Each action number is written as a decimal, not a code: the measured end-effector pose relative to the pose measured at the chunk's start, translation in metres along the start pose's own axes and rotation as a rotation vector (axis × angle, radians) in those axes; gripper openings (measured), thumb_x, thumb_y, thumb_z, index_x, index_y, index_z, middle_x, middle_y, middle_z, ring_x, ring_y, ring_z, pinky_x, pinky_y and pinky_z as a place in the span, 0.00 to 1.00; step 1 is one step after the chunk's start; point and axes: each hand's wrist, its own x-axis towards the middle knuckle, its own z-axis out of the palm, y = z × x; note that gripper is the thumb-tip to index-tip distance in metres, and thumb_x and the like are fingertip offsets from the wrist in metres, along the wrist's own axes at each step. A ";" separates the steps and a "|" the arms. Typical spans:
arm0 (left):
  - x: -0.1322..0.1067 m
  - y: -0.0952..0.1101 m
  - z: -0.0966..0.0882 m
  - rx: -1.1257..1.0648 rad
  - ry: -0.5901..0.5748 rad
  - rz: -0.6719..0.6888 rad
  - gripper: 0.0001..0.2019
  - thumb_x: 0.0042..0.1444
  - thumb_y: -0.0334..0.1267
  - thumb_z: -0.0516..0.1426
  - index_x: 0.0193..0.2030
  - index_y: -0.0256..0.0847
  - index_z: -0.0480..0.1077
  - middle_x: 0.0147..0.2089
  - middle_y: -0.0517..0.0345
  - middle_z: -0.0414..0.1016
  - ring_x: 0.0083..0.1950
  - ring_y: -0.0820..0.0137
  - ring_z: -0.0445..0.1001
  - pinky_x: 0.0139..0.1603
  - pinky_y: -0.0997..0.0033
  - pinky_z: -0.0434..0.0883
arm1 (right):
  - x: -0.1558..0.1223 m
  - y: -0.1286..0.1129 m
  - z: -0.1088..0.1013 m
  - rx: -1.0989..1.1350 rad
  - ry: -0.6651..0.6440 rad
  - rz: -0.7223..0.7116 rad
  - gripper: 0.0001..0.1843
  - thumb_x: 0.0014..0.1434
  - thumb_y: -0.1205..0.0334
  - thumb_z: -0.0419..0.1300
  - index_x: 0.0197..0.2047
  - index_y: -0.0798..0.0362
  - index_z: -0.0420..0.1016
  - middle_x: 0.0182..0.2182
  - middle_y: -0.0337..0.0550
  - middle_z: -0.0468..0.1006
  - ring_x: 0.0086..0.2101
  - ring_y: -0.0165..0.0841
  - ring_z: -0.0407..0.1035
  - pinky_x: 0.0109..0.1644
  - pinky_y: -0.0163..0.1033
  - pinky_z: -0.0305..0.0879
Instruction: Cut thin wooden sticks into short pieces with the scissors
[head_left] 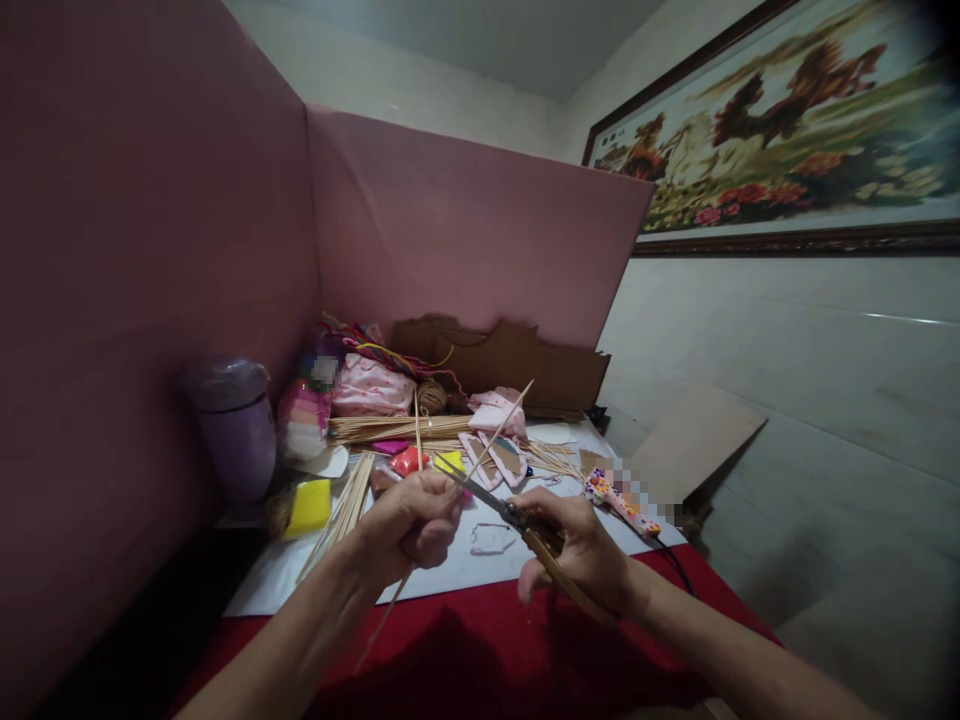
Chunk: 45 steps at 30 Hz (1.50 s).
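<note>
My left hand point(409, 525) is closed around thin wooden sticks point(417, 430) that stand up from the fist and also poke out below it toward me. My right hand point(581, 550) grips the tan handles of a pair of scissors point(491, 503). The scissor blades point left and reach the sticks just above my left fist. Both hands hover over a white sheet point(450, 570) laid on a red tablecloth point(487, 660).
A bundle of sticks point(397, 428), a purple jar point(236, 425), a yellow block point(307, 505), pink cloth point(371, 388), coloured cords and cardboard pieces point(517, 365) crowd the table's back. Pink partition boards point(150, 250) stand left and behind. A patterned tool with a cable point(622, 503) lies at the right.
</note>
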 end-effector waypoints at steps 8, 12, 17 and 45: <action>0.001 -0.013 0.013 0.546 0.573 0.721 0.16 0.50 0.43 0.58 0.18 0.37 0.62 0.18 0.63 0.59 0.21 0.79 0.56 0.22 0.78 0.54 | -0.003 -0.012 0.015 -0.106 0.192 0.061 0.24 0.40 0.46 0.69 0.35 0.53 0.68 0.18 0.30 0.59 0.19 0.24 0.49 0.21 0.31 0.49; 0.000 -0.006 0.011 0.304 0.421 0.479 0.17 0.45 0.45 0.61 0.18 0.37 0.60 0.13 0.67 0.55 0.15 0.82 0.49 0.16 0.79 0.45 | -0.003 -0.009 0.014 -0.134 0.172 0.026 0.26 0.41 0.45 0.68 0.37 0.53 0.68 0.18 0.30 0.60 0.20 0.25 0.49 0.22 0.32 0.50; -0.002 0.002 0.003 -0.003 0.102 0.060 0.17 0.36 0.38 0.64 0.17 0.39 0.57 0.09 0.70 0.52 0.10 0.85 0.42 0.12 0.81 0.40 | -0.003 0.004 0.005 -0.136 0.081 -0.062 0.30 0.38 0.45 0.70 0.39 0.52 0.67 0.18 0.29 0.58 0.20 0.25 0.48 0.23 0.32 0.50; 0.008 0.003 0.003 0.013 0.333 0.324 0.15 0.46 0.44 0.61 0.34 0.34 0.68 0.15 0.68 0.59 0.12 0.86 0.44 0.13 0.82 0.38 | 0.060 0.056 0.045 -0.900 0.110 0.515 0.10 0.55 0.61 0.56 0.38 0.56 0.73 0.39 0.55 0.74 0.37 0.42 0.70 0.37 0.40 0.60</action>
